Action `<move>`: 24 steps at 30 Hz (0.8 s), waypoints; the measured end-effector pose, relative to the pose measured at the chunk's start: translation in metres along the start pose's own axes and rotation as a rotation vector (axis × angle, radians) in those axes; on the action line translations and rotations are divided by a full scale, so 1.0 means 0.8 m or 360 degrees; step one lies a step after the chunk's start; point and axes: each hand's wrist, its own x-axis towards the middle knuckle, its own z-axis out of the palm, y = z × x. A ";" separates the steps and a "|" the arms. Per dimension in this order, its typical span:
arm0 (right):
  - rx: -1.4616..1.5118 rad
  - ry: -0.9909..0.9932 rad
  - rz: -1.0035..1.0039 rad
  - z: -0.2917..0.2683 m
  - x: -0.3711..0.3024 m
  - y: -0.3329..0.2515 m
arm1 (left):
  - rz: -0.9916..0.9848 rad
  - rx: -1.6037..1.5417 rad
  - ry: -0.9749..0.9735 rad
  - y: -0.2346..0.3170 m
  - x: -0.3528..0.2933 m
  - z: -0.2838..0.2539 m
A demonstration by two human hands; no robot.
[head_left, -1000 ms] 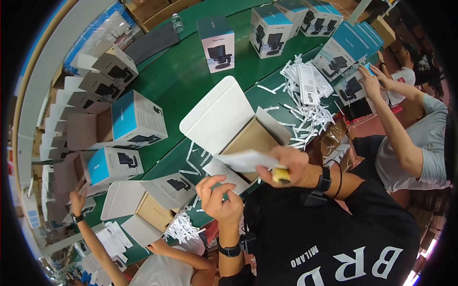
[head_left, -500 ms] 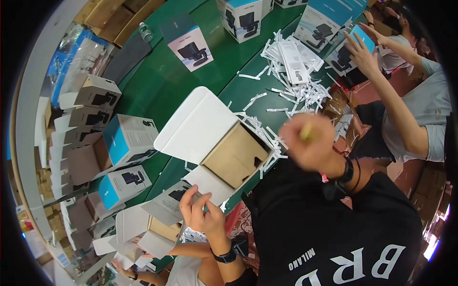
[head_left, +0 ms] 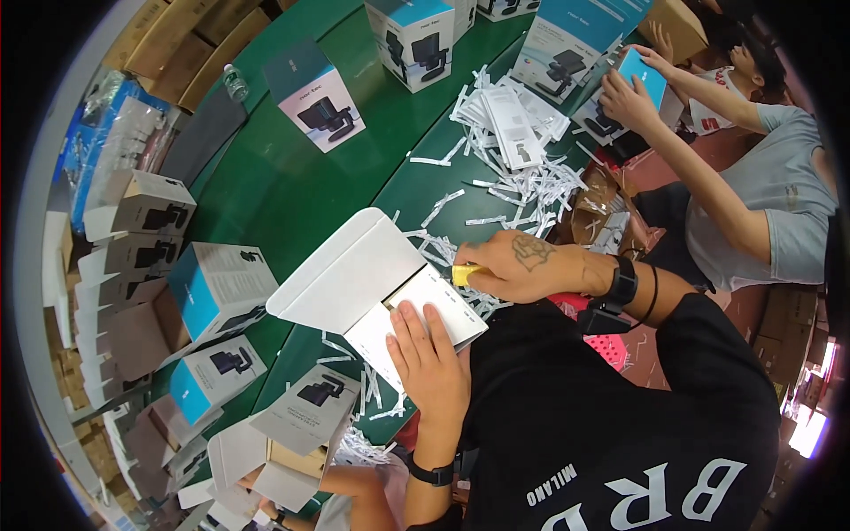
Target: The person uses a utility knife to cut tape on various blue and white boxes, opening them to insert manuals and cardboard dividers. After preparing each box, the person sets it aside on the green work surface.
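A white carton [head_left: 434, 310] lies before me on the green table, its large lid flap [head_left: 341, 265] standing out to the far left. My left hand [head_left: 425, 354] lies with fingers stretched flat on the white flaps folded over the opening, so the carton's brown insert is nearly hidden. My right hand [head_left: 522, 265] is at the carton's right edge, closed on a small yellow tool [head_left: 462, 274]. Only part of the tool shows, so its kind cannot be made out.
Printed paper strips [head_left: 531, 181] are heaped beyond the carton, with white leaflets [head_left: 509, 124] on top. Product boxes [head_left: 314, 106] stand along the table. Open cartons [head_left: 301, 416] sit at the left. A co-worker [head_left: 770, 195] at the right handles a blue-topped box [head_left: 639, 80].
My left hand has come from beside the carton onto its flaps, which now cover the brown insert. My right hand has moved left to the carton's edge with the yellow tool.
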 end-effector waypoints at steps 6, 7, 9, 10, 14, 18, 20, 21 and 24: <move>-0.0086 -0.0240 0.0004 -0.013 0.012 -0.004 | -0.0003 -0.0035 0.0079 -0.002 0.000 0.000; -0.0096 -0.0247 0.0003 -0.014 0.015 -0.005 | 0.0005 -0.0031 0.0078 -0.002 0.000 0.000; 0.0220 -0.0385 0.0234 -0.012 0.024 -0.008 | 0.0002 -0.0033 0.0092 -0.002 -0.001 0.000; 0.0379 -0.0451 0.0350 -0.011 0.027 -0.008 | 0.0008 -0.0029 0.0099 -0.001 -0.001 0.000; -0.0613 0.0257 -0.0671 0.010 0.023 -0.005 | 0.0006 0.0007 0.0117 0.002 -0.004 0.001; -0.0907 -0.0116 -0.0378 0.009 0.022 -0.022 | -0.0029 -0.0065 0.0115 0.004 -0.005 -0.003; -0.0090 -0.0885 -0.0497 -0.017 0.004 -0.033 | -0.0098 -0.0095 0.0125 0.000 -0.003 -0.009; 0.0162 -0.1417 -0.0176 -0.024 -0.006 -0.019 | -0.0071 -0.0114 0.0182 0.002 -0.002 -0.011; -0.0546 -0.1489 0.0065 -0.071 -0.023 0.002 | -0.0041 -0.0149 0.0300 0.000 -0.008 -0.008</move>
